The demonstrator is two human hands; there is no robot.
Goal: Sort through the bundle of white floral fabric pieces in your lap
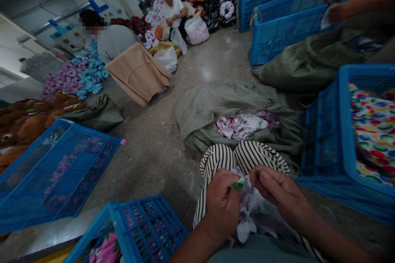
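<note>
My left hand (222,201) is closed in a fist over my lap. Between its thumb and forefinger shows a small green and white bit of a floral fabric piece (245,203), whose pink, purple and white folds hang down between my hands. Just to the right, my right hand (276,191) has thumb and fingertips pinched together beside the cloth; what they hold is too small to make out. Both hands are above my black-and-white striped trousers (216,164). In front of my knees lies a grey-green woven sack (203,109), its mouth showing pink and white floral pieces (240,125).
Blue crates stand around me: a crate (324,144) at right with colourful dotted fabric, a crate (151,222) at lower left with pink pieces, another crate (77,168) farther left. Another person's hands (345,0) are at upper right. Two seated people are near heaps of plush pieces.
</note>
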